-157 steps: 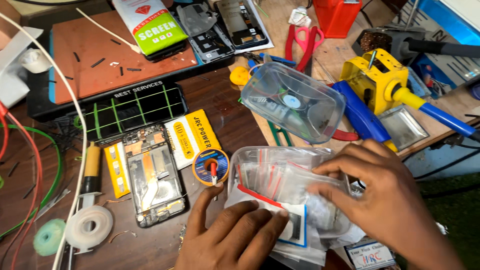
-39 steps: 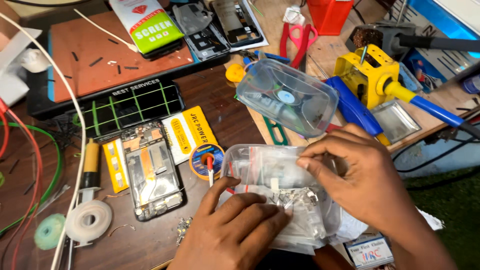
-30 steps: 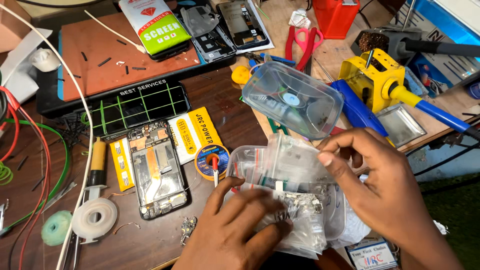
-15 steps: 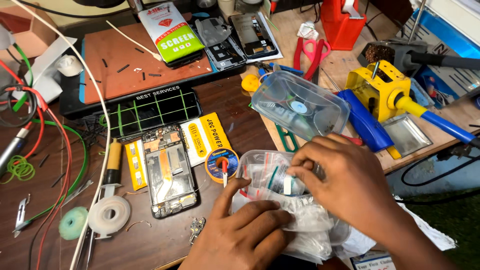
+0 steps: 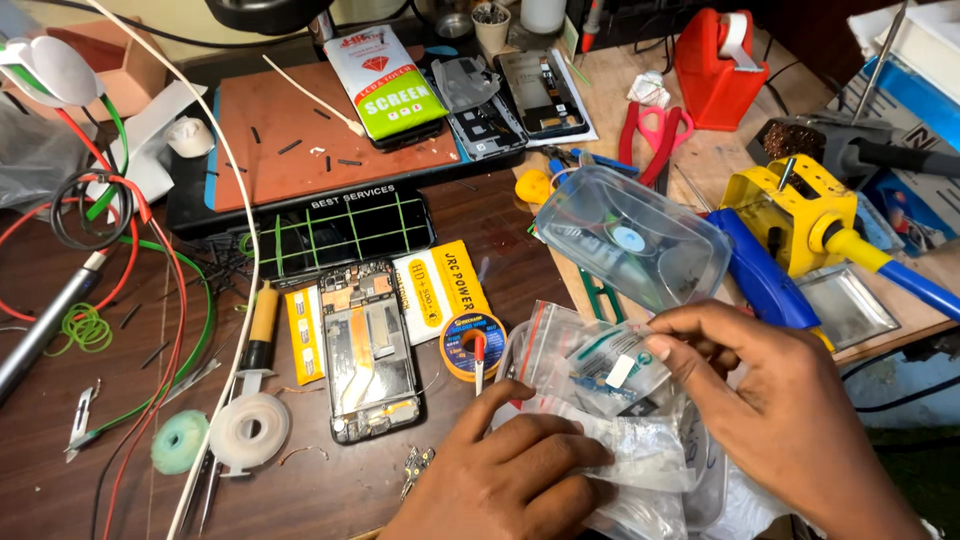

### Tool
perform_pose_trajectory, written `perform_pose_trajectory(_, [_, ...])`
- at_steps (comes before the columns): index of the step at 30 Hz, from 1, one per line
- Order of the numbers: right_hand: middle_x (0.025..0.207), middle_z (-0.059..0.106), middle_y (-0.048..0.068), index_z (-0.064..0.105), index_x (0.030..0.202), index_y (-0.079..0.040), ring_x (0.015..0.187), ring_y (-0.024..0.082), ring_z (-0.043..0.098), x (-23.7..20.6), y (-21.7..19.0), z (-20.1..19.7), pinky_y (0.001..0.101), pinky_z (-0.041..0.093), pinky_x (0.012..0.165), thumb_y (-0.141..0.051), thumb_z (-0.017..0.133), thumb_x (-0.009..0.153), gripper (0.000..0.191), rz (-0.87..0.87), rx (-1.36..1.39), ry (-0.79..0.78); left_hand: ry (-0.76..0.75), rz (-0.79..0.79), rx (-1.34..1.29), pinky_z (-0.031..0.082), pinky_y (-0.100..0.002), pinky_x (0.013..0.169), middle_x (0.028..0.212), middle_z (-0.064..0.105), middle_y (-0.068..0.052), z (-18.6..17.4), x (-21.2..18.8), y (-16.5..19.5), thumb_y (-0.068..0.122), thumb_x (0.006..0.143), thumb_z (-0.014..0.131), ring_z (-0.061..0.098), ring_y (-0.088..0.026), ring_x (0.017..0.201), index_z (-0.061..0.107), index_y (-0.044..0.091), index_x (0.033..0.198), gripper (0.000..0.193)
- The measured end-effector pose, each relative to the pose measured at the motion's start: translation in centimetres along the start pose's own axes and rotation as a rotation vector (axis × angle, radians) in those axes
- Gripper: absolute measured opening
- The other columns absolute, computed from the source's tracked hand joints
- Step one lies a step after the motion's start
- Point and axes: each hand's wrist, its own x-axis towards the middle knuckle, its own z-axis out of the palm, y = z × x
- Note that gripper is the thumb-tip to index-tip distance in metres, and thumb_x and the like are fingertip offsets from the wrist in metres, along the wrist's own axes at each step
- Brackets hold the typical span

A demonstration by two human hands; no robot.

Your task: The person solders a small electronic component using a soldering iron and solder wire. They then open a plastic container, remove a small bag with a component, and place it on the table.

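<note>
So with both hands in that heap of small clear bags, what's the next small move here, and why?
Probably lift the top zip bag clear of the pile. The right hand pinches its edge between thumb and fingers, while the left hand presses flat on the heap of bags below. The small blue part shows through the plastic, so raising it would let it be checked.

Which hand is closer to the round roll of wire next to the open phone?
The left hand. Its fingers lie just below and to the right of the roll of wire. The right hand is farther right, pinching a small clear bag.
</note>
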Motion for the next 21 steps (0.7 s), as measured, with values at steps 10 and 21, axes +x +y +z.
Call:
perform_pose_trajectory(10, [0.09,0.073,0.008,0.074,0.102,0.002,0.075,0.012,0.075,-0.3,0.4,0.3,0.0271,0.06,0.064,-0.002,0.071,0.089,0.015,-0.027,0.169,0.106,0.001,-0.03,0.026,0.044,-0.056,0.114,0.112,0.072,-0.004,-0.6,0.3,0.6,0.019,0.086,0.071,0.068,-0.02,0.112,0.067,0.01,0.088,0.011])
perform_pose_trajectory(21, [0.087,0.076,0.009,0.074,0.104,-0.002,0.071,0.014,0.076,-0.2,0.2,0.2,0.0282,0.061,0.059,-0.004,0.071,0.089,0.016,0.06,0.094,0.122,-0.007,-0.042,0.032,0.044,-0.056,0.114,0.111,0.072,-0.004,-0.4,0.3,0.7,0.019,0.088,0.071,0.068,-0.019,0.112,0.067,0.009,0.089,0.01])
